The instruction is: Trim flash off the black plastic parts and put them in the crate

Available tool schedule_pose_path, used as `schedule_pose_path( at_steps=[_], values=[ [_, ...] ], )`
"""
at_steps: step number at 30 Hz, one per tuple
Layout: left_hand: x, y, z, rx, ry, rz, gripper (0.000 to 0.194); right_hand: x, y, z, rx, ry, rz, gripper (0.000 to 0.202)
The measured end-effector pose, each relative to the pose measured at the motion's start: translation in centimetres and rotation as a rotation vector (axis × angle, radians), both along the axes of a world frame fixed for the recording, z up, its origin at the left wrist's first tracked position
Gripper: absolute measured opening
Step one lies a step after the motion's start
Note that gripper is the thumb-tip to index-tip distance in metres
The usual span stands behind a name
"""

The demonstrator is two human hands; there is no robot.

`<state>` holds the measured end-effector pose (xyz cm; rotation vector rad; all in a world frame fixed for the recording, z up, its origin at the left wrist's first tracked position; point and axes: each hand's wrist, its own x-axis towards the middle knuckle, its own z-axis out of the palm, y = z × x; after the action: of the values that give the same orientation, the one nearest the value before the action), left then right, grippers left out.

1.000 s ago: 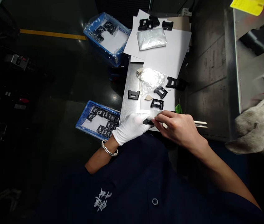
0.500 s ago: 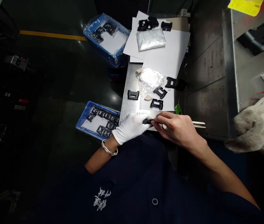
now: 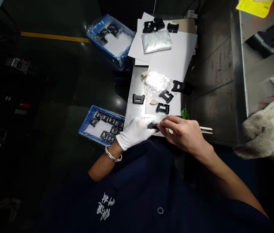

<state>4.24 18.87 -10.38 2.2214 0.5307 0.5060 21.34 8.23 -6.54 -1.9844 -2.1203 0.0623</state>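
Observation:
My left hand (image 3: 137, 132), in a white glove, is closed around a small black plastic part (image 3: 153, 125) at the near edge of the bench. My bare right hand (image 3: 184, 132) meets it from the right, thumb and forefinger pinched at the part's right end. Cream tweezers (image 3: 206, 130) pass under the right palm, two thin prongs sticking out behind the hand. What lies between the right fingertips is too small to make out. Just beyond the hands are a black plastic frame (image 3: 162, 108), a second black frame (image 3: 166, 96) and a beige wedge (image 3: 153, 102).
Another black frame (image 3: 138, 99) lies on the metal bench (image 3: 133, 111). A clear plastic bag (image 3: 158, 81) and a flat plastic packet (image 3: 156, 41) rest on white paper. Blue bins (image 3: 84, 124) with wrapped black parts stand left. A grey work glove (image 3: 270, 129) is at right, a green-handled tool (image 3: 184, 113) nearby.
The black part has turned slightly in my left hand, showing more of its upper face. My right hand has barely shifted.

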Motion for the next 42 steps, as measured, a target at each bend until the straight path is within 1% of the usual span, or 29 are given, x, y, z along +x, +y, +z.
schedule_pose_path(
  at_steps=[8, 14, 22, 29, 34, 37, 40, 42],
  values=[
    [0.0, 0.0, -0.2, -0.007, -0.034, 0.004, 0.013, 0.1, 0.0, -0.1, 0.0, 0.013, 0.015, 0.032],
    [0.0, 0.2, -0.1, -0.025, 0.017, -0.007, 0.01, -0.1, -0.1, -0.3, 0.039, 0.008, 0.04, 0.029],
    [-0.1, 0.6, -0.2, -0.049, 0.02, -0.016, 0.012, -0.1, -0.2, -0.5, 0.044, 0.017, 0.039, 0.027],
    [-0.3, 0.7, -0.2, -0.031, -0.003, 0.002, 0.015, -0.3, -0.1, -0.5, 0.112, 0.051, 0.019, 0.025],
    [-0.3, 0.9, -0.3, -0.047, -0.054, 0.006, 0.011, -0.3, -0.2, -0.6, 0.149, 0.078, 0.038, 0.02],
    [-0.4, 0.9, 0.0, -0.073, -0.078, 0.01, 0.011, 0.0, -0.1, -0.5, 0.154, 0.153, 0.052, 0.014],
    [-0.6, 0.9, 0.7, -0.113, -0.104, 0.032, 0.013, 0.3, 0.0, -0.3, 0.201, 0.344, 0.036, 0.004],
    [-0.7, 0.7, 1.2, -0.118, -0.125, 0.054, 0.015, 0.5, 0.0, 0.0, 0.253, 0.475, 0.022, 0.006]
  ],
)
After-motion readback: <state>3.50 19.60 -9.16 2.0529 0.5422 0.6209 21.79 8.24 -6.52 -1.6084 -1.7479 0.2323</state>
